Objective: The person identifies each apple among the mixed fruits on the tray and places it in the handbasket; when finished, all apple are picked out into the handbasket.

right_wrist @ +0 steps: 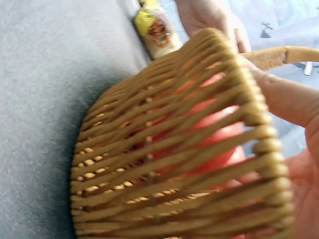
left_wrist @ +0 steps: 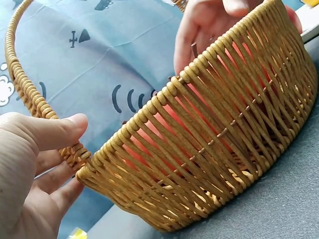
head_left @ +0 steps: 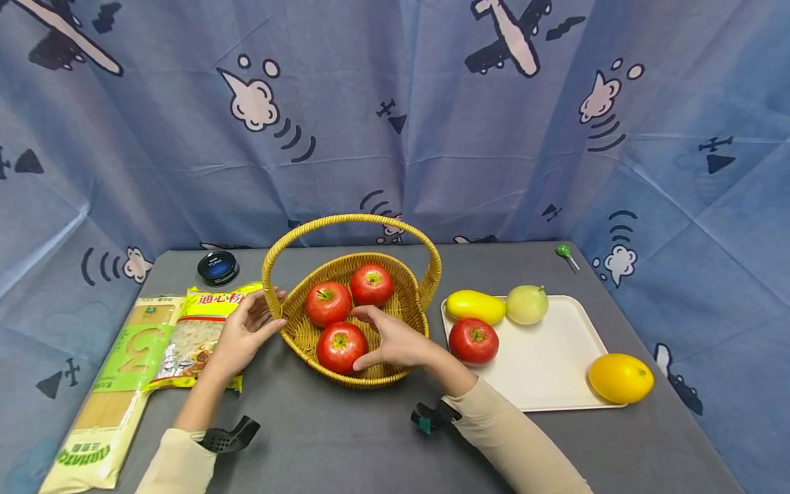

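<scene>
A yellow wicker basket with a tall hooped handle holds three red apples, among them a front apple. My left hand holds the basket at the foot of its handle, with the thumb on one side and fingers on the other, as the left wrist view shows. Over the basket's right part, my right hand reaches in with its thumb and fingers apart, beside the front apple. The right wrist view shows mostly the wicker wall, which hides part of that hand.
Right of the basket, a white tray bears a red apple, a yellow mango, a pale green pear-like fruit and a yellow-orange fruit. Leftward lie a noodle pack, a pasta bag and a tuna tin.
</scene>
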Available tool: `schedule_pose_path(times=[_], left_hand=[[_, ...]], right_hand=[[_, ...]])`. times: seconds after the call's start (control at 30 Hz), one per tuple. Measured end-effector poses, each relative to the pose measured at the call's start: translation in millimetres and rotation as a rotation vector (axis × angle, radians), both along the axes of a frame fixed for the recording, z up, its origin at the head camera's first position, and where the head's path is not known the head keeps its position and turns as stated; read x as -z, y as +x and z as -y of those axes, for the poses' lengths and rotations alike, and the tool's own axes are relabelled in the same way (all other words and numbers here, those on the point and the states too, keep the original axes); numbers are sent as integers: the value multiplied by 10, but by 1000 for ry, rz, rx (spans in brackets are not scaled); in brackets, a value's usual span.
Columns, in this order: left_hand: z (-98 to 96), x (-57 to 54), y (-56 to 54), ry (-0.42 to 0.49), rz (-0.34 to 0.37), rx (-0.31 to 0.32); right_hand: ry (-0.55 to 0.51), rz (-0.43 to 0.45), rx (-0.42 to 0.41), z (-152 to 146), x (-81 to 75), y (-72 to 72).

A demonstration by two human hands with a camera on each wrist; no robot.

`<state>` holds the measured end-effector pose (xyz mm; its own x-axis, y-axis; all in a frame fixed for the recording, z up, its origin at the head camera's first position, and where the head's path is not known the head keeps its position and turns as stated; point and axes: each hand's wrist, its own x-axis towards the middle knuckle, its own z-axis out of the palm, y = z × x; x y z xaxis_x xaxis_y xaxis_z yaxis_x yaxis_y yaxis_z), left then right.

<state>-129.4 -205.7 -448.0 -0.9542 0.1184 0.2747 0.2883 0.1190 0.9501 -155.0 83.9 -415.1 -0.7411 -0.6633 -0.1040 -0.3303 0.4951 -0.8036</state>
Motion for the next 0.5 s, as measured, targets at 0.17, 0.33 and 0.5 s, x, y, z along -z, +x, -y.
schedule_pose_path(times=[0.17,0.33,0.5], left_hand=[[-1,0,-2,0,0,-1],[2,1,-2,6,-4,1],[6,4,-1,10,-10,2]], right_hand=[[-113,5,28,-139,-87,55],[-218,-5,59,-333,-210,143],[-319,-13,125,-612,-287,250]])
